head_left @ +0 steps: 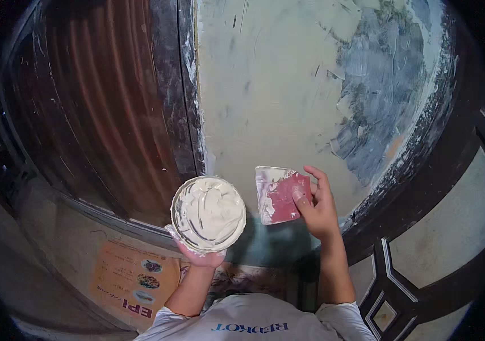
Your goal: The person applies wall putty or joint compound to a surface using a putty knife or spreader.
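My left hand (204,257) is wrapped under a round tub (175,232), whose rim is smeared white. Creamy off-white filler (211,211) fills the tub, with swirl marks across its surface. Between thumb and fingers, my right hand (319,207) pinches a pink flat scraper (288,198) at its right side. White filler coats the scraper's left edge and top corner. The scraper is apart from the tub, in front of the wall panel (271,108). That panel is coated pale on the left and middle, with a grey patchy area (376,108) at the right.
A dark brown door or panel with reddish vertical folds (106,102) stands to the left. Dark trim with white smears (424,119) borders the panel's right side. An orange printed sheet (134,278) lies low left. Patterned dark framework (390,284) shows at lower right.
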